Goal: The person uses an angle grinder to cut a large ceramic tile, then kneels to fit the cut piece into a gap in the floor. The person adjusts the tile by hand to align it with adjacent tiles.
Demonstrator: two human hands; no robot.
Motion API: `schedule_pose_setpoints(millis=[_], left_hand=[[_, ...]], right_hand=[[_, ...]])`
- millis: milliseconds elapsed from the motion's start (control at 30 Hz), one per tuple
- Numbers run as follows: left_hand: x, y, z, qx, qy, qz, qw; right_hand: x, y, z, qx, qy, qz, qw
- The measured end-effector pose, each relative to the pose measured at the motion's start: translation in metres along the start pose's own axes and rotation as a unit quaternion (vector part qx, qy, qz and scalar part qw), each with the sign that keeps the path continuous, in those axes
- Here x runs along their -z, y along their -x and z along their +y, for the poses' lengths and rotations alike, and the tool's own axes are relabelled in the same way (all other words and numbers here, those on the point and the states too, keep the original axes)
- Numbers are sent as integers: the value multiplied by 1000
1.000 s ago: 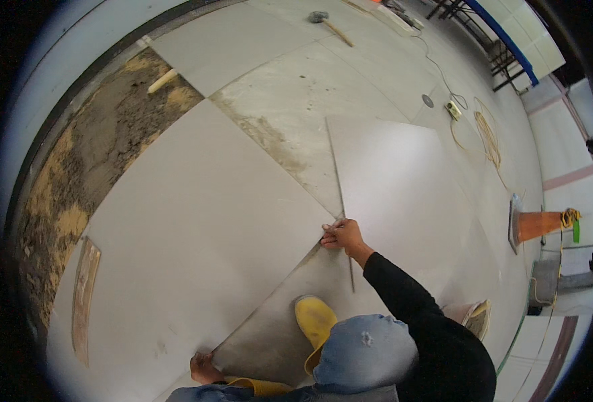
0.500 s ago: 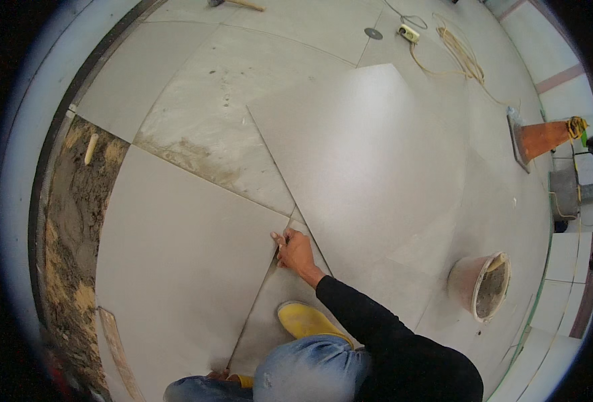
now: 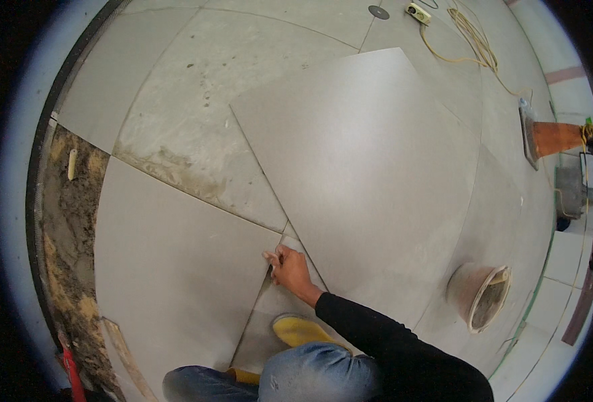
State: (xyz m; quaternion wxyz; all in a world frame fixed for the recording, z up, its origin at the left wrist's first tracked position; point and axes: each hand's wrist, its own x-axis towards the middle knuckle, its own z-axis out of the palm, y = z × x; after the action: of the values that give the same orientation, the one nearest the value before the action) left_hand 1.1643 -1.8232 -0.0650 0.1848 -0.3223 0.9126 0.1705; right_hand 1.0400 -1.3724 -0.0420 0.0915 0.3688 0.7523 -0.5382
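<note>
My right hand (image 3: pixel 292 273) is at the joint beside a large grey floor tile (image 3: pixel 176 261), close to that tile's far right corner. Its thumb and fingers are pinched together; whatever may be between them is too small to make out. Another large grey tile (image 3: pixel 363 167) lies askew across the floor, its left edge passing just right of the hand. Past the first tile spreads a pale, stained patch of floor (image 3: pixel 196 120) with dried smears. My left hand is out of sight.
At the right stands a bucket (image 3: pixel 460 291) holding grey mix. Farther off are an orange cone (image 3: pixel 554 139), a socket block (image 3: pixel 418 13) with coiled cable (image 3: pixel 474 40), and a dark disc (image 3: pixel 379 12). Along the left runs a mortar strip (image 3: pixel 75 221), with a wooden strip (image 3: pixel 125 358) nearby.
The view has shifted slightly. My right hand has slid a little nearer along the joint, still pinched. My left hand has left the lower edge, and a red object shows at the lower left.
</note>
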Motion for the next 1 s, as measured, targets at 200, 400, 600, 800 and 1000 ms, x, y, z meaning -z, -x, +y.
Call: schedule_pose_setpoints(millis=[200,400,600,800,1000], left_hand=[[3,-5,2,2,-21,-8,1000],[5,-8,4,-1,-30,-13,999],[7,-10,9,-8,-46,-24,999],[5,-1,5,13,-43,-27,999],[5,8,-12,38,-27,-23,999]], right_hand=[[17,-13,-9,170,159,171,957],[13,-24,-7,113,31,119,986],[12,-25,-6,103,1,107,989],[11,-27,-12,68,-9,113,991],[12,-26,-16,98,30,109,989]])
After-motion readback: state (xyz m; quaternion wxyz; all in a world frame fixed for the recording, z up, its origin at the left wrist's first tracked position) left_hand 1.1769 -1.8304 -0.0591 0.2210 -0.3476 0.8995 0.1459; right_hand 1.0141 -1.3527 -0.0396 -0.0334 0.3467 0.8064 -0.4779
